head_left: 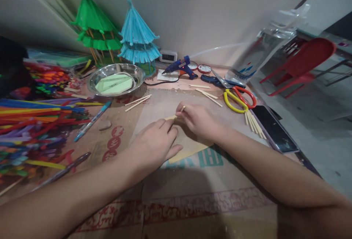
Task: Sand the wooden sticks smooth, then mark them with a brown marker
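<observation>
A yellow sheet [189,147] lies flat on the printed cardboard under both hands. My left hand [158,140] rests on its left part, fingers stretched out and the thumb apart. At the sheet's far edge, my right hand [196,119] pinches a thin wooden stick [183,108], whose tip shows above the fingers. The rest of that stick is hidden by the hand. Two pale sticks [138,102] lie beyond my left hand, and several more sticks [209,95] lie past my right hand.
Blue hot glue gun [180,65], scissors [236,97] and a phone [275,129] lie around the work area. A metal bowl [93,84] holds light green pieces. Green [96,22] and blue [139,29] paper-roofed models stand behind. Colourful pipe cleaners [30,129] pile up left; a large clear bottle [253,55] stands right.
</observation>
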Action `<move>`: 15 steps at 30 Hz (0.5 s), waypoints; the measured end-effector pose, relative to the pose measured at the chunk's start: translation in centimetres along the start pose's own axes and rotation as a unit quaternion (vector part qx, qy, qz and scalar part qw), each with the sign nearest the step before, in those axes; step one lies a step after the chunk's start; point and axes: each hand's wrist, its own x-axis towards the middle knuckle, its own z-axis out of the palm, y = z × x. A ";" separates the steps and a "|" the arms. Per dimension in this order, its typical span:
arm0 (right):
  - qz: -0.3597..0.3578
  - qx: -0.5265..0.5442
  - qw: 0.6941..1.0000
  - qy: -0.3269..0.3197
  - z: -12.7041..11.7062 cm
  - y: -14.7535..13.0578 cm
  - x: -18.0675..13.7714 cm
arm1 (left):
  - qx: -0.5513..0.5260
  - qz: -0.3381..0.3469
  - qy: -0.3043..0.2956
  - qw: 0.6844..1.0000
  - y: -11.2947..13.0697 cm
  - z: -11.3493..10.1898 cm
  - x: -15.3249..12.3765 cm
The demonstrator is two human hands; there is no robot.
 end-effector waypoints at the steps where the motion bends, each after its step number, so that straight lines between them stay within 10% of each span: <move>1: 0.010 -0.016 1.000 0.008 0.0 0.2 0.0 | 0.000 0.001 0.003 1.000 0.0 0.0 0.0; 15: 0.035 -0.006 0.999 0.022 0.3 0.3 -0.2 | -0.002 -0.003 -0.005 1.000 0.3 -0.1 0.3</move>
